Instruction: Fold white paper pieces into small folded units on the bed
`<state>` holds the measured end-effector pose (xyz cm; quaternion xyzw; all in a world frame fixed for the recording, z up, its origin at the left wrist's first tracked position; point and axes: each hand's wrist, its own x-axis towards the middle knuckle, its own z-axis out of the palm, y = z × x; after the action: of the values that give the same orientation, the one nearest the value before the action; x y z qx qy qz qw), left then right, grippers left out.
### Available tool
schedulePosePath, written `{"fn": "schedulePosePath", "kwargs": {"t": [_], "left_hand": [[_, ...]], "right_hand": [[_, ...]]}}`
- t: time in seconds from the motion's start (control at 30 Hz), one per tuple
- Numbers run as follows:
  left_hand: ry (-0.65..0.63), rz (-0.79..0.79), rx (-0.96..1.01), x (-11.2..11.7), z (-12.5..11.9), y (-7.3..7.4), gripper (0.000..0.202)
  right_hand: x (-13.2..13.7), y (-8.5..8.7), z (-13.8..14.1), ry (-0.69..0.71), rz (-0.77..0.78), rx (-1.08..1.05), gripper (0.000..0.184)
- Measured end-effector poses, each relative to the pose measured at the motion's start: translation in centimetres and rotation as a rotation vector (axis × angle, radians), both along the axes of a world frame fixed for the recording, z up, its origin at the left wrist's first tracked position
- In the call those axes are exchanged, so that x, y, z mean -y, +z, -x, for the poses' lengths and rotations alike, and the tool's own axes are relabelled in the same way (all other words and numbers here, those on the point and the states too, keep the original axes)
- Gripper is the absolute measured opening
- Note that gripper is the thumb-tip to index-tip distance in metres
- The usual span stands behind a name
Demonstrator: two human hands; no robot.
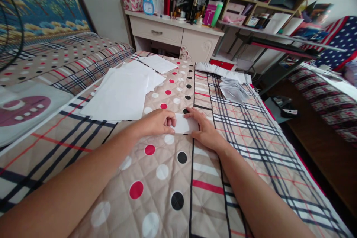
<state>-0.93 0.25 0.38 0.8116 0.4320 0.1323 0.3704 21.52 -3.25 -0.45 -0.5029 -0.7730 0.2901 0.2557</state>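
Observation:
A small folded piece of white paper [184,124] lies on the quilted bedspread [167,178] in front of me. My left hand [158,122] is curled, its fingertips pinching the paper's left edge. My right hand [204,128] presses on the paper's right side, with the fingers bent over its top edge. A loose stack of white sheets [122,91] lies to the upper left of my hands. A pile of folded paper pieces [232,89] sits to the upper right.
A single white sheet [158,63] and a row of white folded items [220,70] lie near the bed's far edge. A cluttered dresser [173,31] and desk [279,37] stand behind. A fan base [22,109] rests at the left. The floor drops off at the right.

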Motion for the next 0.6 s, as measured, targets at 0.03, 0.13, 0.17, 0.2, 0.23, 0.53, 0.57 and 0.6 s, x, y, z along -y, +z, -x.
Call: {"fn": "schedulePosePath", "kwargs": {"t": [0.03,0.13,0.17,0.2,0.23,0.53,0.57,0.6], "left_hand": [[-0.022,0.029,0.021,-0.1,0.2,0.1,0.018],[-0.061,0.063,0.041,-0.2,0.5,0.4,0.018],[-0.066,0.06,0.041,-0.2,0.5,0.4,0.018],[-0.065,0.049,0.04,-0.2,0.5,0.3,0.018],[-0.059,0.029,0.035,-0.2,0.3,0.3,0.018],[0.01,-0.058,-0.079,0.3,0.2,0.6,0.014],[0.013,-0.047,-0.088,0.3,0.3,0.7,0.014],[0.014,-0.04,-0.085,0.3,0.3,0.7,0.014]], "right_hand": [[-0.1,-0.1,-0.2,0.005,0.015,-0.04,0.059],[0.0,-0.4,-0.3,-0.058,0.017,-0.157,0.057],[0.2,-0.4,0.0,-0.099,-0.015,-0.162,0.056],[0.5,-0.3,0.4,-0.133,-0.064,-0.137,0.054],[0.8,-0.2,1.0,-0.146,-0.123,-0.078,0.054],[1.4,-0.5,2.0,0.009,-0.187,0.392,0.057],[1.0,-0.7,1.4,-0.033,-0.181,0.403,0.056],[0.7,-0.7,0.8,-0.065,-0.19,0.404,0.055]]}}
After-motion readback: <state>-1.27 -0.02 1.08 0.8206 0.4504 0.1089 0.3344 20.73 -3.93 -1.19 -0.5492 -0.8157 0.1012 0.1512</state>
